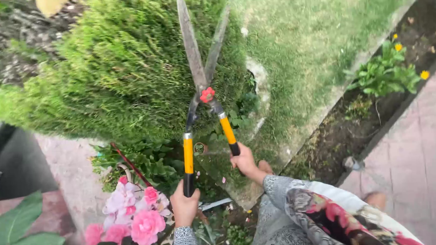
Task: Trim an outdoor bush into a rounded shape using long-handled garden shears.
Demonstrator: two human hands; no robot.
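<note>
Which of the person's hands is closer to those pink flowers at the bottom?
The left hand. It grips the shears' lower handle right beside the pink flowers. The right hand holds the other handle, higher up and farther to the right.

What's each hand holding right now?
Left hand: closed on the left handle of the hedge shears.
Right hand: closed on the shears' right handle.
</note>
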